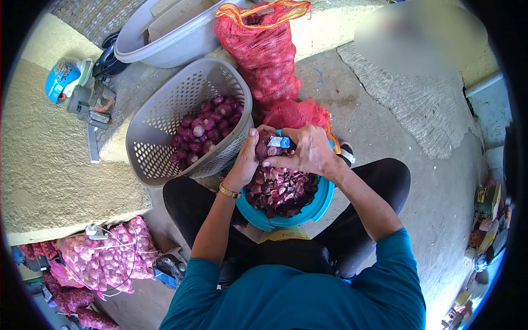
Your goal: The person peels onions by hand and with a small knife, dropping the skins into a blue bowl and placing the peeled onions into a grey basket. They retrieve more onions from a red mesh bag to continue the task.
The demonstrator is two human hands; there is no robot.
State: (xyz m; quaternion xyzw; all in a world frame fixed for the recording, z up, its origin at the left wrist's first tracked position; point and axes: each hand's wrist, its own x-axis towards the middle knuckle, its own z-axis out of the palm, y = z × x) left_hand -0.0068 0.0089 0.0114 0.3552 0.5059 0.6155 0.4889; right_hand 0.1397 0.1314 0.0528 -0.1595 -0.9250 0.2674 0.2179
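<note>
A bare concrete floor spreads around a blue basin, which sits between the person's bent knees. Over the basin's far side the two hands meet, both elbows bent and the forearms angling inward. The left hand is raised on edge, thumb up, its fingers cupped around a purple onion. The right hand is turned palm inward, fingers curled on a silver-and-blue piece, its thumb stretched under the onion toward the left hand. The onion is thus pinched between the hands, above the basin, with the silver-and-blue piece against its right side; the working end of that piece is hidden. A gold-coloured band circles the left wrist, beside the basin's left rim. Inside the basin lie purple peels. Left of the basin, a grey basket leans, holding whole onions; beyond the basin stands a red mesh sack
</note>
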